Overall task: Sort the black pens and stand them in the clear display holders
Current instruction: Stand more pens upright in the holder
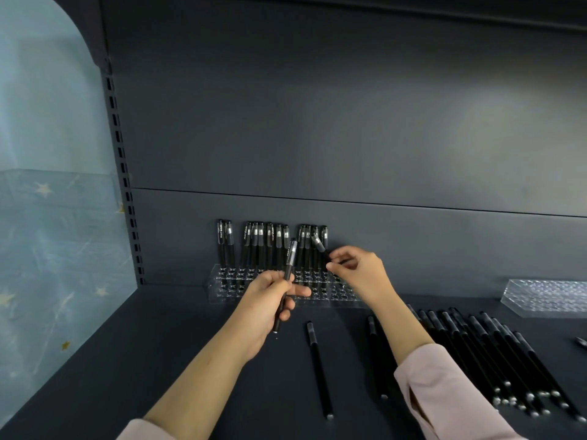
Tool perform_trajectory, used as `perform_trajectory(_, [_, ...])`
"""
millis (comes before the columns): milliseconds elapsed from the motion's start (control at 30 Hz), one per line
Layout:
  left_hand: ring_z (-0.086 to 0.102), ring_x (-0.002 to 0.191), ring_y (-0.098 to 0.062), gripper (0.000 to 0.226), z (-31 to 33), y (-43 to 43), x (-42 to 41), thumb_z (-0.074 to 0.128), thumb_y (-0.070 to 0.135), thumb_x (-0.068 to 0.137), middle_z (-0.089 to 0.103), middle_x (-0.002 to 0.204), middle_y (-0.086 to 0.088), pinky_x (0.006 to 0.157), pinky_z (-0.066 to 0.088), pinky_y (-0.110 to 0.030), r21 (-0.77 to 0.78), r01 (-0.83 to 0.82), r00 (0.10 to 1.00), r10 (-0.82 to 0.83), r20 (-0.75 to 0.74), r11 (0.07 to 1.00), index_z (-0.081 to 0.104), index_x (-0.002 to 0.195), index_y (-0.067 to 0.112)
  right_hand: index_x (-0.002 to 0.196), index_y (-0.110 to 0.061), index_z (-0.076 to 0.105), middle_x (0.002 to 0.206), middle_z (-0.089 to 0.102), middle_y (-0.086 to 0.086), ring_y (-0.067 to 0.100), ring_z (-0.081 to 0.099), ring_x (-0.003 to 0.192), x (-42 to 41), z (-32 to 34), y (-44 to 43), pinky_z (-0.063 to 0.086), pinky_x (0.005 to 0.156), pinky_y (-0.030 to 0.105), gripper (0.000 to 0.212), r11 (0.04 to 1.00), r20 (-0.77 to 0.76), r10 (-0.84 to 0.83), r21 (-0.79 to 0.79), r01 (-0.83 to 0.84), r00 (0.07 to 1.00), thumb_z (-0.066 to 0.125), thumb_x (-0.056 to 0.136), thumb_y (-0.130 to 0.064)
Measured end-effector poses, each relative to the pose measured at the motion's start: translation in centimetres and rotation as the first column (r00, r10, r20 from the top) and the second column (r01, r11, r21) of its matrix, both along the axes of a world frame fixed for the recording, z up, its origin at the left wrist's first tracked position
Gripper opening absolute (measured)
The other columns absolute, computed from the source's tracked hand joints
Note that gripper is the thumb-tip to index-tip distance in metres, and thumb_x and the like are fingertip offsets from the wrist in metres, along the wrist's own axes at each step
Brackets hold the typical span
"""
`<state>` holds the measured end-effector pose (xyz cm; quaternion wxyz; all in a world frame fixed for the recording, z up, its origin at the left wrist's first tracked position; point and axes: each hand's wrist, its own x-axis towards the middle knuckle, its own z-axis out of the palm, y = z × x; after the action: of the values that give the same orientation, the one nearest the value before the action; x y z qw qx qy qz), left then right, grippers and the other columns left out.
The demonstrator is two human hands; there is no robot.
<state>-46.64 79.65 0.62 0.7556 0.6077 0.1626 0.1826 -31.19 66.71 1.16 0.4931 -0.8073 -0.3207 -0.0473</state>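
1 slim black plastic pen (290,262) gripped in L hand (270,301) | R hand (360,269) pinched tilted 2nd pen (318,244) | risk: tilt might've toppled standing pens (259,246) in clear acrylic holder (219,282)

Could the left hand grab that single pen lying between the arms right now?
Probably yes for reach: the lone pen lies bare just beside the left hand. But its fingers grip a second pen.
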Motion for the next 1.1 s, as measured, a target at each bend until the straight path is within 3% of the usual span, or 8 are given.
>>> perform_trajectory(100, [0.048,0.054,-0.01,0.008,-0.1,0.0,-0.1,0.048,0.006,0.1,0.076,0.08,-0.009,0.047,0.035,-0.022,0.0,-0.004,1.0,0.004,0.005,1.0,0.054,0.105,0.008,0.09,-0.019,0.068,0.083,0.066,-0.008,0.011,0.061,0.079,0.1,-0.5,0.9,0.048,0.072,0.018,0.009,0.992,0.108,-0.099,-0.063,0.106,0.989,0.074,0.083,-0.02])
perform_trajectory(233, [0.048,0.054,-0.01,0.008,-0.1,0.2,-0.1,0.048,0.006,0.1,0.075,0.08,-0.009,0.047,0.036,-0.022,-0.018,-0.017,1.0,0.017,0.014,1.0,0.053,0.105,0.007,0.088,-0.018,0.071,0.08,0.067,-0.007,0.015,0.063,0.084,0.3,-0.8,1.0,0.051,0.081,0.028,0.006,0.987,0.136,-0.156,-0.004,0.158,0.978,0.073,0.083,-0.019])
perform_trajectory(400, [0.053,0.054,-0.01,0.008,-0.3,0.4,0.0,0.048,0.006,0.099,0.076,0.083,-0.01,0.047,0.039,-0.022,0.003,-0.003,1.0,0.003,0.014,1.0,0.055,0.103,0.008,0.094,-0.014,0.07,0.084,0.067,-0.006,0.007,0.061,0.08,0.1,-0.4,0.6,0.043,0.071,0.009,0.008,0.988,0.067,-0.145,0.068,0.14,0.987,0.068,0.087,-0.015])
perform_trajectory(600, [0.054,0.054,-0.01,0.009,-0.3,0.3,-0.2,0.048,0.005,0.099,0.076,0.086,-0.011,0.048,0.04,-0.022,0.008,0.012,1.0,-0.012,0.013,1.0,0.055,0.105,0.007,0.094,-0.015,0.068,0.085,0.065,-0.006,0.006,0.06,0.078,0.3,-0.5,0.1,0.041,0.066,0.008,0.007,0.977,0.032,-0.204,0.067,0.201,0.978,0.069,0.088,-0.019])
perform_trajectory(733, [0.054,0.055,-0.011,0.009,-0.2,0.3,-0.3,0.048,0.005,0.099,0.076,0.087,-0.011,0.048,0.039,-0.023,0.015,0.02,1.0,-0.02,0.005,1.0,0.055,0.105,0.007,0.087,-0.02,0.069,0.083,0.068,-0.006,0.015,0.065,0.089,0.7,-1.0,0.3,0.051,0.083,0.029,0.006,0.972,0.045,-0.224,-0.07,0.226,0.974,0.072,0.084,-0.025])
perform_trajectory(833, [0.056,0.057,-0.013,0.014,-0.1,0.2,-0.5,0.047,0.007,0.1,0.076,0.09,-0.01,0.049,0.04,-0.023,0.035,0.047,0.999,-0.046,-0.02,0.998,0.057,0.109,0.01,0.084,-0.02,0.071,0.081,0.068,-0.006,0.018,0.064,0.089,0.7,-1.0,0.4,0.053,0.085,0.036,0.007,0.965,0.105,-0.227,-0.111,0.238,0.968,0.073,0.082,-0.026])
perform_trajectory(967, [0.057,0.06,-0.012,0.018,-0.1,0.0,-0.6,0.048,0.015,0.102,0.076,0.09,-0.006,0.05,0.04,-0.023,0.062,0.069,0.997,-0.067,-0.034,0.996,0.06,0.115,0.016,0.091,-0.016,0.072,0.079,0.065,-0.011,0.0,0.059,0.074,0.2,-0.5,-0.2,0.044,0.068,0.01,0.016,0.981,0.04,-0.187,-0.052,0.189,0.982,0.077,0.08,-0.027])
perform_trajectory(1100, [0.058,0.065,-0.011,0.017,-0.3,0.0,-0.7,0.05,0.016,0.101,0.077,0.094,-0.006,0.057,0.042,-0.023,0.057,0.068,0.998,-0.067,-0.014,0.996,0.056,0.117,0.013,0.091,-0.021,0.074,0.086,0.071,-0.011,0.0,0.063,0.08,-1.0,1.2,-1.4,0.045,0.07,0.007,0.01,0.977,-0.007,-0.147,0.158,0.146,0.989,0.068,0.088,-0.028])
